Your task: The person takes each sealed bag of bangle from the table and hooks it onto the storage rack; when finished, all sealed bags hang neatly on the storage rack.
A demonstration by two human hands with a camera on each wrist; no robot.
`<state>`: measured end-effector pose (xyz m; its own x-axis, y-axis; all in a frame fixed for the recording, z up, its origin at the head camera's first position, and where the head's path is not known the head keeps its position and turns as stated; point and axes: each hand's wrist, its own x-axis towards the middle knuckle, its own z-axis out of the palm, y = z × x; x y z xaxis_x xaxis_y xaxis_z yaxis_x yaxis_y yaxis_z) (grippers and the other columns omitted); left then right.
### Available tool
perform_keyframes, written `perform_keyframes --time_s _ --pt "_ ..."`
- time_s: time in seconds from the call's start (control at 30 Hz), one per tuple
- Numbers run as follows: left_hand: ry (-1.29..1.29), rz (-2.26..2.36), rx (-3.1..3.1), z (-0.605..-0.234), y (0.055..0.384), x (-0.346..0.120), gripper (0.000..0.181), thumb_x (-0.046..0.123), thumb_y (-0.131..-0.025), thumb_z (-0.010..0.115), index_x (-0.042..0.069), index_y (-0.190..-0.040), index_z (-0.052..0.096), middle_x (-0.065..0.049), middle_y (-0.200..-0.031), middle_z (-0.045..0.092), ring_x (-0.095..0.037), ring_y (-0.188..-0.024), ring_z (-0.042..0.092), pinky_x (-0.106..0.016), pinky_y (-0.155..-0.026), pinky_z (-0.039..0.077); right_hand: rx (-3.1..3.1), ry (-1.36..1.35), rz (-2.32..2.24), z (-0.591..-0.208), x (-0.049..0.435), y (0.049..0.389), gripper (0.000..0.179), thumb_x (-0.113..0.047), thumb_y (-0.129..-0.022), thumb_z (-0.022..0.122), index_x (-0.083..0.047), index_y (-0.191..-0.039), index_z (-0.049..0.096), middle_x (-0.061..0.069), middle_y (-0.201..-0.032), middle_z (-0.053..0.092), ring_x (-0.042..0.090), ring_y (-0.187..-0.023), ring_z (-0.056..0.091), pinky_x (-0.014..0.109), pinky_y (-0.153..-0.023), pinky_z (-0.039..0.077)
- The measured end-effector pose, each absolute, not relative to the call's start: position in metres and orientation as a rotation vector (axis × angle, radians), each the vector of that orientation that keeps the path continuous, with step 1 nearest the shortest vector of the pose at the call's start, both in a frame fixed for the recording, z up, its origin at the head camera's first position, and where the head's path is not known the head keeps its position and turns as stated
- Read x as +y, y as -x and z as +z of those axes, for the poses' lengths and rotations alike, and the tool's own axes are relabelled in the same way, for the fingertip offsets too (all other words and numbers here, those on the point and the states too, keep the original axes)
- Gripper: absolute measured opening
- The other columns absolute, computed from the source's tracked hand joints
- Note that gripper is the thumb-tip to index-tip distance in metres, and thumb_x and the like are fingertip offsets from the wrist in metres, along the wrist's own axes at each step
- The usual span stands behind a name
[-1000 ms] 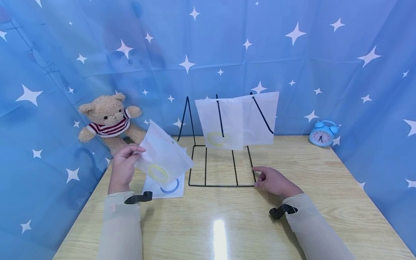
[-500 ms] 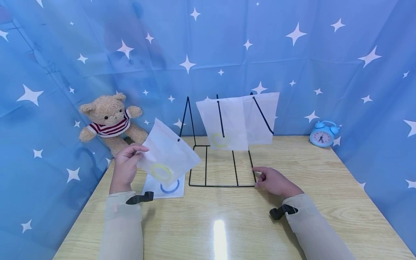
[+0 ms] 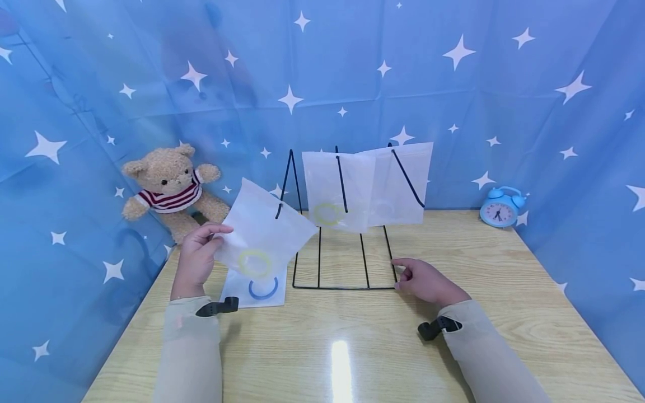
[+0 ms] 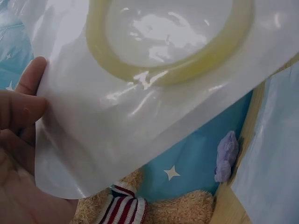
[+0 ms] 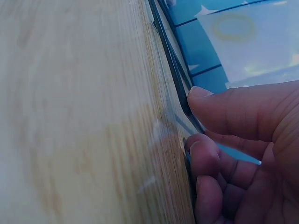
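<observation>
Between thumb and fingers, my left hand (image 3: 198, 257) pinches the left edge of a translucent white plastic bag (image 3: 267, 235). A yellow ring (image 4: 187, 74) shows through it. The bag is tilted, and the tip of the left prong of a black wire rack (image 3: 342, 289) shows in front of its upper edge. At the rack's front right corner, my right hand (image 3: 425, 281) holds the base wire, thumb (image 5: 233, 109) on it and fingers curled. Two similar bags hang on the other prongs: a middle bag (image 3: 340, 179) with a yellow ring and a right bag (image 3: 403, 173).
Another white bag (image 3: 232, 296) with a blue ring lies on the wooden table (image 3: 282, 352), partly under the held bag. A teddy bear (image 3: 168, 184) leans at the back left. A blue alarm clock (image 3: 499, 208) stands at the back right. Starry curtains surround the table.
My left hand has moved slightly right, bringing the bag to the left prong, whose tip now overlaps its upper edge. The middle bag has swung a little. The right hand has stayed put.
</observation>
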<state>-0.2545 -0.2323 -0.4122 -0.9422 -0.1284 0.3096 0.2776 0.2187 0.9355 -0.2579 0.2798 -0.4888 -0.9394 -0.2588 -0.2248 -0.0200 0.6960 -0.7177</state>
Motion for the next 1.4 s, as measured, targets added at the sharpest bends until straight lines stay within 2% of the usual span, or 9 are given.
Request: perform_keyframes --time_s 0.37,0.6,0.8,0.97,1.07,1.13,1.23,1.33,1.4 --pt "0.011 -1.777 -2.254 -0.412 0.255 -0.228 0.033 -0.001 -0.105 0.051 0.005 -0.129 0.074 0.007 -0.132 0.063 -0.014 -0.123 0.048 -0.026 -0.096 0.045 2.601 0.221 -1.09 -0.49 0.281 0.259 0.068 -0.013 -0.096 0.075 -0.005 -0.158 0.048 0.007 -0.094 0.06 0.023 -0.08 0.054 0.035 -0.065 0.045" --pt "0.158 -1.754 -2.205 -0.415 0.257 -0.227 0.035 -0.008 -0.102 0.051 -0.002 -0.13 0.071 0.009 -0.128 0.065 -0.013 -0.124 0.05 -0.023 -0.092 0.045 2.604 0.214 -1.08 -0.489 0.28 0.258 0.068 -0.013 -0.096 0.076 -0.006 -0.157 0.048 0.007 -0.094 0.061 0.023 -0.081 0.055 0.035 -0.066 0.045" --pt "0.172 -1.741 -2.215 -0.415 0.258 -0.224 0.037 -0.007 -0.102 0.051 0.001 -0.131 0.072 0.007 -0.131 0.066 -0.013 -0.124 0.051 -0.022 -0.092 0.046 2.6 0.211 -1.092 -0.488 0.28 0.258 0.068 -0.013 -0.096 0.076 -0.006 -0.157 0.048 0.007 -0.095 0.061 0.024 -0.083 0.055 0.036 -0.068 0.046" --pt "0.181 -1.738 -2.22 -0.414 0.259 -0.22 0.038 -0.007 -0.102 0.05 0.001 -0.134 0.07 0.004 -0.133 0.064 -0.013 -0.12 0.051 -0.023 -0.087 0.045 2.605 0.243 -1.09 -0.489 0.281 0.259 0.068 -0.013 -0.096 0.075 -0.005 -0.157 0.048 0.007 -0.094 0.061 0.023 -0.082 0.055 0.036 -0.067 0.046" --pt "0.176 -1.749 -2.229 -0.414 0.259 -0.218 0.041 -0.007 -0.103 0.05 0.003 -0.137 0.069 -0.002 -0.14 0.062 -0.016 -0.115 0.048 -0.025 -0.092 0.043 2.604 0.224 -1.087 -0.49 0.28 0.259 0.067 -0.014 -0.096 0.076 -0.006 -0.157 0.048 0.007 -0.094 0.061 0.023 -0.082 0.055 0.035 -0.067 0.045" --pt "0.173 -1.752 -2.237 -0.414 0.259 -0.216 0.042 -0.007 -0.103 0.049 0.004 -0.139 0.068 -0.004 -0.145 0.06 -0.014 -0.119 0.046 -0.027 -0.102 0.04 2.605 0.224 -1.083 -0.49 0.281 0.26 0.067 -0.014 -0.097 0.076 -0.006 -0.157 0.048 0.007 -0.094 0.061 0.023 -0.082 0.055 0.035 -0.067 0.045" --pt "0.181 -1.77 -2.238 -0.414 0.26 -0.215 0.046 -0.009 -0.102 0.048 0.004 -0.142 0.066 -0.007 -0.151 0.058 -0.013 -0.124 0.046 -0.028 -0.109 0.037 2.605 0.217 -1.08 -0.49 0.28 0.26 0.067 -0.015 -0.097 0.076 -0.006 -0.157 0.048 0.007 -0.094 0.061 0.023 -0.081 0.055 0.035 -0.065 0.045" --pt "0.194 -1.778 -2.253 -0.414 0.26 -0.214 0.049 -0.008 -0.102 0.046 0.007 -0.146 0.063 -0.009 -0.156 0.054 -0.012 -0.126 0.051 -0.026 -0.1 0.044 2.602 0.221 -1.086 -0.49 0.28 0.259 0.067 -0.014 -0.097 0.076 -0.005 -0.157 0.048 0.007 -0.093 0.061 0.023 -0.08 0.054 0.035 -0.065 0.044" --pt "0.225 -1.788 -2.259 -0.414 0.261 -0.213 0.052 -0.008 -0.103 0.044 0.009 -0.149 0.061 -0.01 -0.159 0.051 -0.012 -0.121 0.056 -0.023 -0.092 0.05 2.598 0.222 -1.094 -0.49 0.279 0.259 0.067 -0.014 -0.096 0.076 -0.004 -0.157 0.048 0.007 -0.093 0.06 0.023 -0.08 0.054 0.036 -0.066 0.044"
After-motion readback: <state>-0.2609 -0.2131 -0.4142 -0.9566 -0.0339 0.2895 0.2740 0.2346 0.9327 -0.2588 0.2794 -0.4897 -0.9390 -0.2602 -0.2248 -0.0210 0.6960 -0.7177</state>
